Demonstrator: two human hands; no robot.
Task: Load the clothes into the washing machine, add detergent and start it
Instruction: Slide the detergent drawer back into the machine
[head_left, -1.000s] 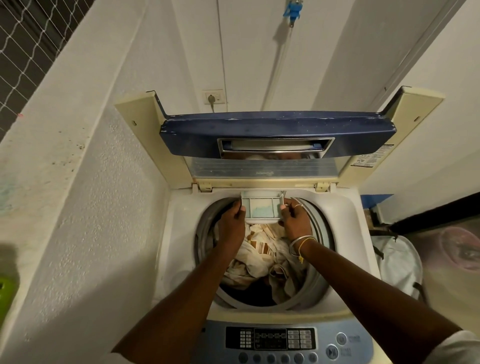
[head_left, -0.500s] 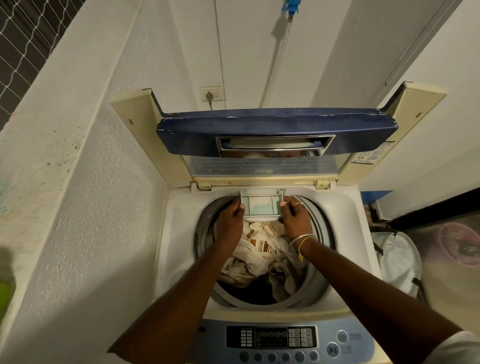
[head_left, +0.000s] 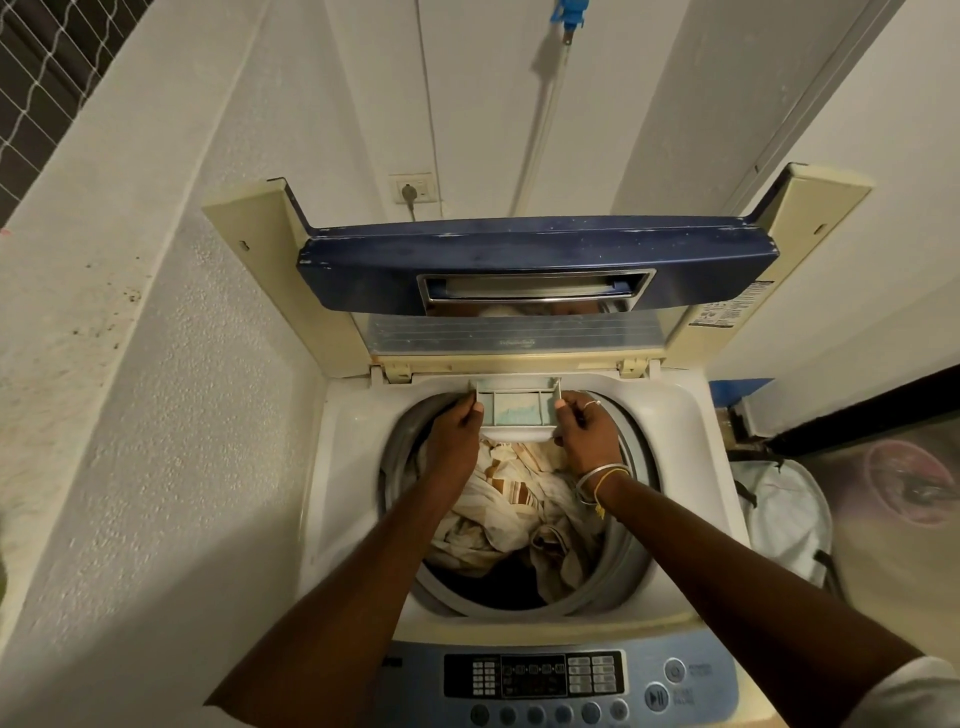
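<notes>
A top-loading washing machine (head_left: 353, 467) stands below me with its blue lid (head_left: 535, 260) raised. Cream and brown striped clothes (head_left: 514, 509) fill the drum. At the back rim of the drum a small detergent drawer (head_left: 517, 408) sticks out, with bluish-green powder in its middle compartment. My left hand (head_left: 457, 431) grips the drawer's left side and my right hand (head_left: 584, 426) grips its right side. The right wrist wears bangles. The control panel (head_left: 535, 675) with buttons lies at the near edge.
A white wall (head_left: 182, 415) hems the machine in close on the left. A wall socket with a plug (head_left: 413, 188) sits behind the lid. A white laundry bag (head_left: 784, 514) stands on the floor to the right, beside a dark-edged panel.
The drawer sits slightly further back toward the machine's rear rim, with both hands still on its sides. The view has shifted a little.
</notes>
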